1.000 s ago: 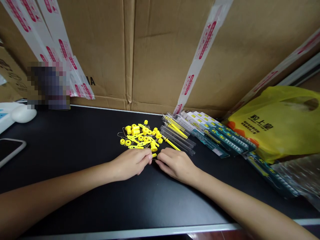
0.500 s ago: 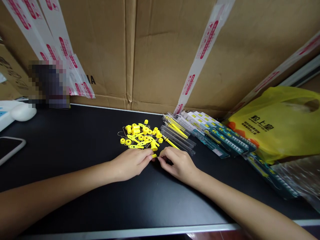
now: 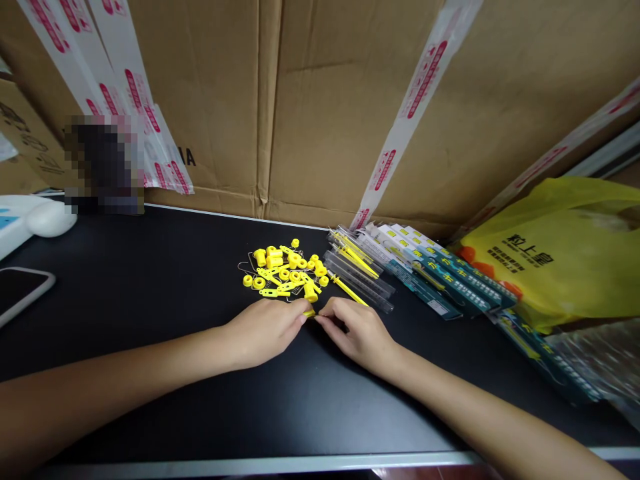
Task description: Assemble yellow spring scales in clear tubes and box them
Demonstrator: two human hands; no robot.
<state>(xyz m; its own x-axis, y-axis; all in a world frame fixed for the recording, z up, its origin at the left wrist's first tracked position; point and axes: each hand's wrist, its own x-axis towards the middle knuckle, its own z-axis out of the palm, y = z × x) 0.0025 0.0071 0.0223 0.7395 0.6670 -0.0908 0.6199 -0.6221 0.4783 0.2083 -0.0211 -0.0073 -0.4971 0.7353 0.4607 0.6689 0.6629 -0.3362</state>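
My left hand (image 3: 273, 330) is closed on a small yellow plastic piece (image 3: 310, 313), whose end sticks out past the thumb. Close beside it, my right hand (image 3: 357, 330) pinches at the tip of that piece; what its fingers hold is too small to name. Just beyond both hands lies a pile of yellow plastic parts (image 3: 273, 261): flanged sleeves, rings and flat slotted strips, with thin bent wires and springs among them. Right of the pile are yellow rods (image 3: 350, 291) and clear plastic tubes (image 3: 359, 276).
Flat printed green-and-white boxes (image 3: 445, 280) lie stacked at the right, beside a yellow plastic bag (image 3: 545, 247). A phone (image 3: 23, 293) and a white device (image 3: 30, 220) sit at the left. Large cardboard (image 3: 325, 133) stands behind the black table (image 3: 200, 413).
The view has shifted slightly. The yellow piece has turned a little between my hands and shows less; both hands stay nearly in place.
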